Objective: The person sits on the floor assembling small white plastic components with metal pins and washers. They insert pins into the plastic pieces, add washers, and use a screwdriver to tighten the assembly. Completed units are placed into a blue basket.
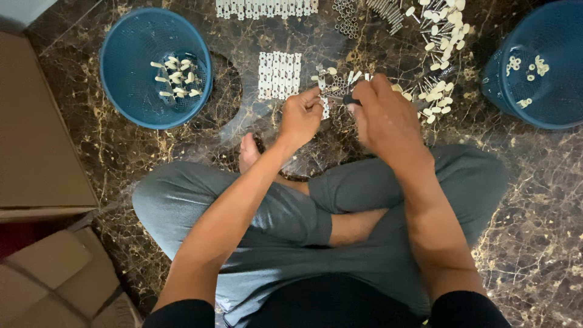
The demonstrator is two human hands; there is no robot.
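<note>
Where both hands meet, dark tool (350, 100) lying crosswise

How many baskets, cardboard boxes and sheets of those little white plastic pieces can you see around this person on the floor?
Blue baskets: 2, the left basket and the right basket
Cardboard boxes: 2, the large box and the smaller box
White piece sheets: 2, the near sheet and the far sheet, cut off by the picture's top edge
Total: 6

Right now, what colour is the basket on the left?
Blue; the mesh basket holding small white parts shows best in the head view.
</note>
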